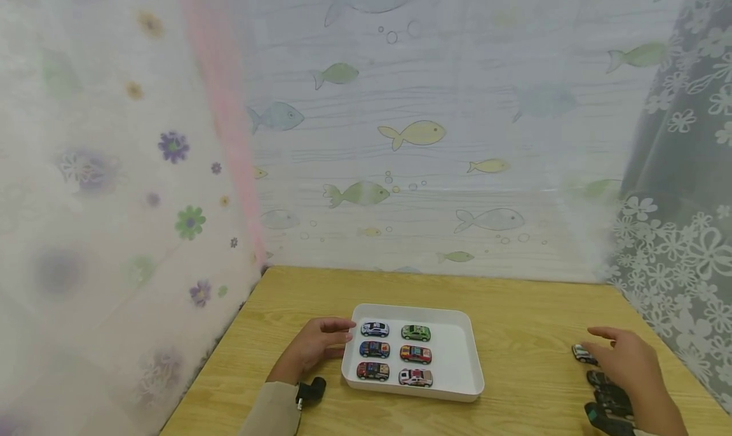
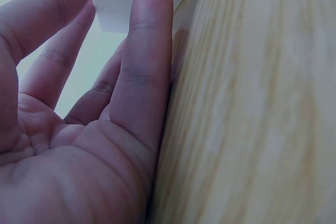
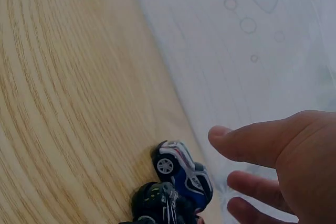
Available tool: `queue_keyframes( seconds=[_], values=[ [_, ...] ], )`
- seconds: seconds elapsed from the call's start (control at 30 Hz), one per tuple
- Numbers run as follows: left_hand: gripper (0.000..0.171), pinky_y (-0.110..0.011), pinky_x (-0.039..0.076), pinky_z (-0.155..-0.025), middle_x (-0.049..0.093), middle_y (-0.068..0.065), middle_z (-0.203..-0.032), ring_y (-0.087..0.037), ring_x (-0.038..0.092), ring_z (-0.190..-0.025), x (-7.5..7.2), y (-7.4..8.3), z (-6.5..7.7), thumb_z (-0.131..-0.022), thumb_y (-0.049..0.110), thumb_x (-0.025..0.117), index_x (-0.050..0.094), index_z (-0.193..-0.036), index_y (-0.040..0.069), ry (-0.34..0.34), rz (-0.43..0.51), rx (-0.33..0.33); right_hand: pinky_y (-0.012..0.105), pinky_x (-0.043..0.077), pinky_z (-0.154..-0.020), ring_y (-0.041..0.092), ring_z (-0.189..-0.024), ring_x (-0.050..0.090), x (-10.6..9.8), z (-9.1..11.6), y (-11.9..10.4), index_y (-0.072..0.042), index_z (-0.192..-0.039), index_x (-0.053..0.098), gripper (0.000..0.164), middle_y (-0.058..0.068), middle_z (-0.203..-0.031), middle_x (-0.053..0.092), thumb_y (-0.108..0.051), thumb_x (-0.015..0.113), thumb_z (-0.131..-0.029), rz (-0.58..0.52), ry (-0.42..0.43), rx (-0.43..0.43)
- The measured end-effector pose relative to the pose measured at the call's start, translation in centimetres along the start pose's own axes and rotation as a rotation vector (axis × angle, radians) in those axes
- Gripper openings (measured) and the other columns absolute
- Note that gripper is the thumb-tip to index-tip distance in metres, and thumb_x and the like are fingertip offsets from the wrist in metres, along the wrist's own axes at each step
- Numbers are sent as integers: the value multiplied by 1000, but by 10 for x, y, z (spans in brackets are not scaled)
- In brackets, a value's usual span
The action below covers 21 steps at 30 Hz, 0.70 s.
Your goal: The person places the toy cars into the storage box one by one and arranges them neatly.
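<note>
A white tray lies on the table with toy cars in two columns of three. Its left column has a white-and-blue car, a dark blue car and a dark red car. Green, red-and-yellow and white-and-red cars form the other column. My left hand has its extended fingers at the tray's left wall. At the right, my right hand hovers with thumb and fingers apart, beside a white-and-blue toy car and a black toy car.
More dark toy cars lie in a row toward the front right, partly hidden by the right hand and wrist camera. A fish-print curtain hangs behind the wooden table. Flower-print curtains flank both sides.
</note>
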State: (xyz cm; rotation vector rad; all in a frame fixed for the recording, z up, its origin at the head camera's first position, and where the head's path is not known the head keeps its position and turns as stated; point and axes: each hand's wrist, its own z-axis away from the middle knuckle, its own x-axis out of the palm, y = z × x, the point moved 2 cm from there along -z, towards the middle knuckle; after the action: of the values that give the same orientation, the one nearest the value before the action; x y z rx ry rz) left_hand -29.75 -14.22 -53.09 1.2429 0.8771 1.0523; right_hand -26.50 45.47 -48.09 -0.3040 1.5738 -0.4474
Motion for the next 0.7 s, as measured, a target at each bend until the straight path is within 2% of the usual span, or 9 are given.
queue_keyframes(
  seconds=[0.1, 0.3, 0.5, 0.7],
  values=[
    [42, -42, 56, -85, 59, -14, -126, -25, 62, -107, 0, 0, 0, -84, 17, 73, 62, -122, 3, -2, 4, -1, 33, 42, -47, 21, -62, 62, 2, 1, 4, 4, -134, 49, 76, 38, -118, 54, -56, 56, -89, -32, -72, 49],
    [42, -41, 57, -84, 59, -14, -127, -25, 63, -107, 0, 1, 1, -85, 18, 72, 62, -123, 4, 1, -8, -5, 37, 50, -54, 14, -62, 63, 4, 3, 4, 6, -129, 52, 72, 32, -109, 62, -51, 64, -86, -41, -128, 58],
    [40, -41, 57, -83, 59, -14, -127, -25, 63, -106, -1, 1, 0, -86, 17, 71, 63, -123, 5, 4, -13, -8, 40, 51, -60, 18, -69, 64, 3, 3, 3, 4, -124, 58, 67, 31, -114, 60, -49, 65, -85, -40, -137, 58],
    [40, -41, 57, -83, 59, -14, -127, -25, 63, -105, 0, 0, 0, -86, 17, 71, 63, -123, 5, 6, -10, -8, 43, 49, -64, 32, -84, 64, 2, 2, 5, 0, -125, 59, 66, 30, -118, 59, -51, 66, -84, -29, -149, 70]
  ],
)
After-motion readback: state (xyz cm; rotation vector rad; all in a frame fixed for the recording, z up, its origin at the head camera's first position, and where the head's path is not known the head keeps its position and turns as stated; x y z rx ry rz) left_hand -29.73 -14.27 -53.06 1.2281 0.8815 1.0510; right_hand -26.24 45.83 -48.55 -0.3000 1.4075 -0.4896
